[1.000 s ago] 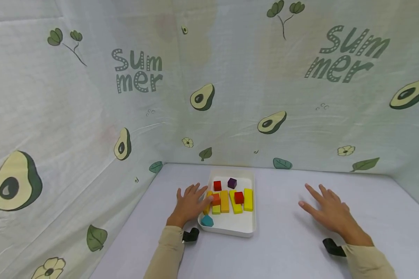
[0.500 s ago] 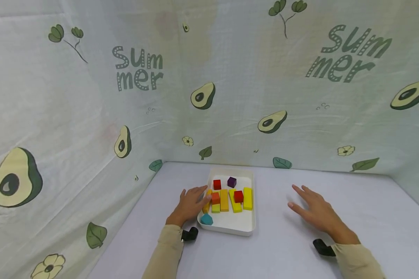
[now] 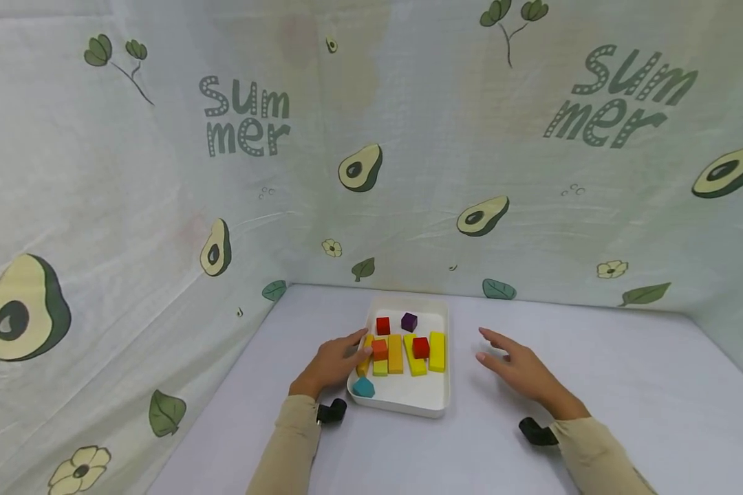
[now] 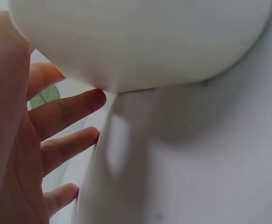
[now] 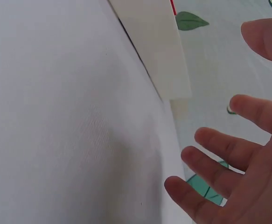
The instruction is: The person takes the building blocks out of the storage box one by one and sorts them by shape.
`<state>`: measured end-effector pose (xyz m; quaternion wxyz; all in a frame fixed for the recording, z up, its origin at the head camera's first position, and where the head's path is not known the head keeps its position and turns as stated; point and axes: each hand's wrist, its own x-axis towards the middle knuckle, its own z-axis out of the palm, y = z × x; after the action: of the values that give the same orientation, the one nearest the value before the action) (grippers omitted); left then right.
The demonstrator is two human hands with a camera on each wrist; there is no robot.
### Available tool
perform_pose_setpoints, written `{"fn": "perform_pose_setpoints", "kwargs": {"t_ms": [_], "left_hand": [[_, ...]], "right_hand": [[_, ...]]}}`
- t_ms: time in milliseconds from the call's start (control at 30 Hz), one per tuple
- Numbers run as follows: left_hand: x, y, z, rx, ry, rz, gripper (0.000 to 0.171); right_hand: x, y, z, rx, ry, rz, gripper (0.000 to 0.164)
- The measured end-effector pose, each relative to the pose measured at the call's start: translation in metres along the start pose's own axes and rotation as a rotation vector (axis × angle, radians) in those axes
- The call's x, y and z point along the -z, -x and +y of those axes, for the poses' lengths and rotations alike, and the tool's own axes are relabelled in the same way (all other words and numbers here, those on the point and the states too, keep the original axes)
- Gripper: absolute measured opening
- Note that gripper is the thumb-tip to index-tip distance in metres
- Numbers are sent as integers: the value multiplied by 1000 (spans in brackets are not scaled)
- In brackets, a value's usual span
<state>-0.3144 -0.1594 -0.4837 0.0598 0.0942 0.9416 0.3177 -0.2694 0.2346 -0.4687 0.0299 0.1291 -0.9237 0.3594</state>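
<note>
A white tray (image 3: 411,405) with low walls lies on the table. My left hand (image 3: 329,363) is at its left side, thumb over the rim and the other fingers along the outside wall; in the left wrist view the thumb is hidden behind the tray (image 4: 140,42). My right hand (image 3: 523,375) is held apart from the tray's right wall, fingers extended and holding nothing. The tray contains an orange cube (image 3: 380,349) near my left thumb, red cubes (image 3: 382,326), a purple block (image 3: 408,321), yellow and orange bars (image 3: 437,352) and a blue block (image 3: 363,388).
The white tabletop (image 3: 532,330) meets a pale cloth backdrop (image 3: 408,103) printed with avocados and leaves at the back and left. Small black devices (image 3: 537,432) sit at both wrists.
My right hand has moved left, closer to the tray. My left hand has stayed at the tray's left side, its fingers lowering. The blocks keep their places in the tray.
</note>
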Motion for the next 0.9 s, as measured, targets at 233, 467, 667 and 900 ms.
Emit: {"fn": "perform_pose_setpoints", "kwargs": {"t_ms": [233, 467, 667, 900], "left_hand": [[1, 0, -3, 26, 66, -12, 64], [3, -2, -9, 73, 134, -42, 64], [5, -5, -12, 67, 199, -70, 68], [5, -2, -20, 75, 227, -88, 71]], "right_hand": [[-4, -11, -15, 16, -84, 25, 56], [-7, -23, -24, 8, -114, 4, 49], [-6, -33, -29, -18, -322, -26, 47], [-14, -46, -39, -28, -391, -81, 47]]}}
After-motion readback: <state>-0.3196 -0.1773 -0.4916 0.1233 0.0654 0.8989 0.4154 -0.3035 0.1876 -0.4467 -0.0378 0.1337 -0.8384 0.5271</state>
